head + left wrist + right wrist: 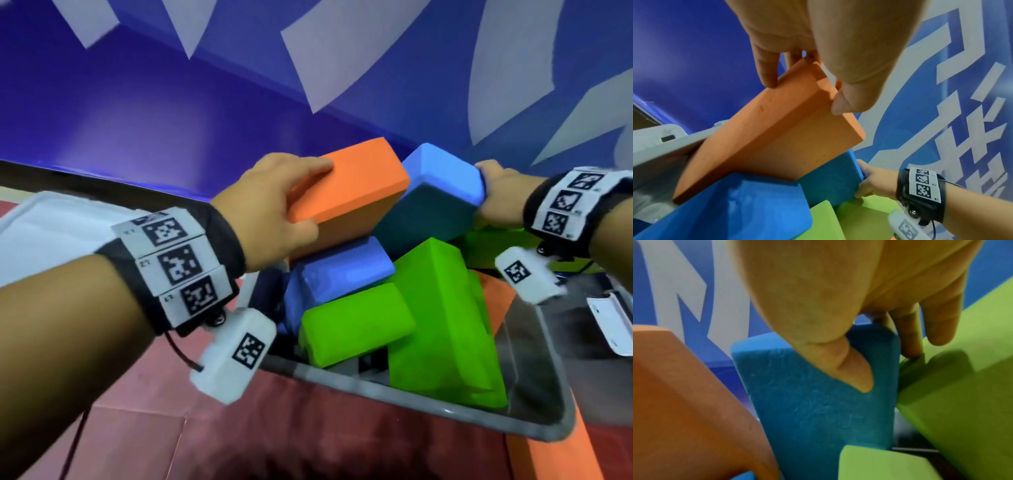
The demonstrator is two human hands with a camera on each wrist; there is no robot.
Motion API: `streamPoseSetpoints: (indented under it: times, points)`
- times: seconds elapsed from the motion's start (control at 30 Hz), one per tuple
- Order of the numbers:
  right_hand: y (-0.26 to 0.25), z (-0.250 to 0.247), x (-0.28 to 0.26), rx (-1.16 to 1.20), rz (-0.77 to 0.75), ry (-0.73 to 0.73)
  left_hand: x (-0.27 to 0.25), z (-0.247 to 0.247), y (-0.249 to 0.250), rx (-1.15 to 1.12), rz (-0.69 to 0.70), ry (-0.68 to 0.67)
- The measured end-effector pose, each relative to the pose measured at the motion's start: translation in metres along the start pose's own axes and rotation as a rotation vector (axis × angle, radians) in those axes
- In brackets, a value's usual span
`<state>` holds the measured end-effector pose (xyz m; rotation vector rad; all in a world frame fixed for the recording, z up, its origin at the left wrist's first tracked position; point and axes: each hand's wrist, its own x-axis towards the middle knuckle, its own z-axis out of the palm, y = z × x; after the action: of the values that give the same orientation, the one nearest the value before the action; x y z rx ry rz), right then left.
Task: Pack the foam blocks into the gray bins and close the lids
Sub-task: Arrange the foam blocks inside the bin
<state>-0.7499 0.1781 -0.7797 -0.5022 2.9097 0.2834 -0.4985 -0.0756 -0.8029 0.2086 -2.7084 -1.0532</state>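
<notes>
A gray bin point(394, 387) holds a loose heap of foam blocks. My left hand point(274, 198) grips an orange block point(349, 185) at the top left of the heap, thumb on its near face, fingers over its far side; the same orange block point(772, 134) fills the left wrist view. My right hand point(500, 195) grips a blue block point(442, 192) leaning against the orange one, with the thumb pressed on the blue block point(818, 402) face. Beneath them lie another blue block point(339, 270) and two green blocks point(356, 325) point(442, 322).
A white open lid point(41, 226) lies at the left beside the bin. An orange block point(551, 455) lies outside the bin at the lower right, on the red floor point(308, 431). A blue wall with white shapes point(171, 102) stands close behind.
</notes>
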Motion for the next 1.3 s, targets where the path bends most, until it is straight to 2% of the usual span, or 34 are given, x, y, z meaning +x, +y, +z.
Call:
streamPoseSetpoints:
  times: [0.13, 0.2, 0.3, 0.33, 0.43, 0.5, 0.57, 0.67, 0.8, 0.93, 1.07, 1.2, 1.3]
  points:
    - [-0.005, 0.000, -0.008, -0.054, 0.039, 0.066, 0.005, 0.006, 0.001, -0.005, -0.033, 0.000]
    - [-0.012, -0.006, -0.027, -0.033, 0.006, 0.137, 0.006, 0.007, -0.002, 0.000, -0.052, 0.020]
    - [-0.026, -0.008, -0.073, 0.090, -0.218, 0.176, 0.008, 0.006, -0.007, -0.002, -0.074, 0.029]
    - [-0.030, -0.004, -0.093, 0.114, -0.328, 0.126, 0.008, 0.006, -0.010, -0.010, -0.082, 0.032]
    - [-0.049, 0.021, -0.140, 0.087, -0.605, -0.162, 0.009, 0.008, -0.020, -0.017, -0.104, 0.032]
    - [-0.061, 0.044, -0.149, 0.040, -0.669, -0.235, 0.012, 0.015, -0.027, -0.013, -0.097, 0.010]
    - [-0.070, 0.067, -0.148, 0.067, -0.584, -0.263, 0.016, 0.026, -0.033, 0.000, -0.101, -0.027]
    - [-0.080, 0.090, -0.145, 0.180, -0.442, -0.292, 0.020, 0.046, -0.045, 0.051, -0.188, -0.114]
    - [-0.087, 0.100, -0.145, 0.146, -0.411, -0.220, 0.021, 0.072, -0.065, 0.067, -0.274, -0.221]
    - [-0.090, 0.096, -0.139, 0.169, -0.377, -0.213, 0.028, 0.086, -0.064, 0.090, -0.279, -0.212]
    - [-0.089, 0.094, -0.132, 0.177, -0.335, -0.213, 0.029, 0.080, -0.059, -0.030, -0.288, -0.167]
    - [-0.084, 0.094, -0.123, 0.146, -0.290, -0.201, 0.034, 0.066, -0.059, -0.295, -0.452, -0.061]
    - [-0.083, 0.092, -0.113, 0.158, -0.268, -0.212, 0.028, 0.065, -0.066, -0.306, -0.576, -0.171]
